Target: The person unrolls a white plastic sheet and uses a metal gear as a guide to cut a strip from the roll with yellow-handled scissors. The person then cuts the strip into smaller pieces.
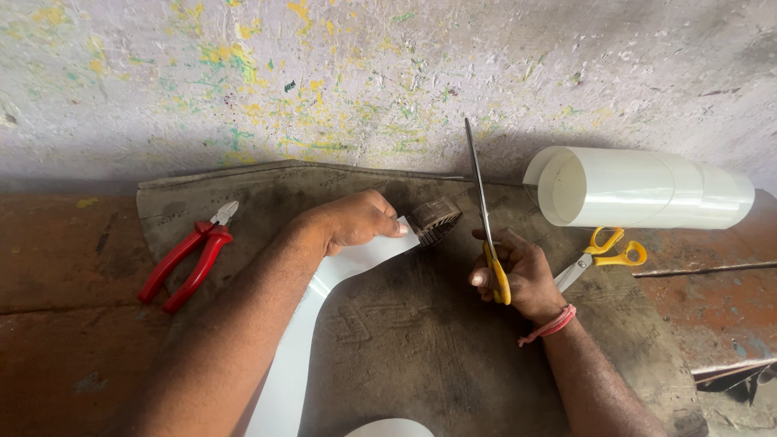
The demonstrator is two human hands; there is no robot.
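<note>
On the dark mat (421, 348), the left hand (356, 220) presses fingers flat on a curved white plastic strip (324, 307). The right hand (518, 275) grips yellow-handled scissors (484, 210), blades closed, pointing up. Best, I'd judge, to keep that strip pinned near the cut.

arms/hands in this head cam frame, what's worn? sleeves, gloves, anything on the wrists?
Both forearms are bare, with no sleeves in view and no gloves. The right hand has a pinkish-red thread band tied round its wrist. The left hand wears nothing visible: no ring, watch or band.
</note>
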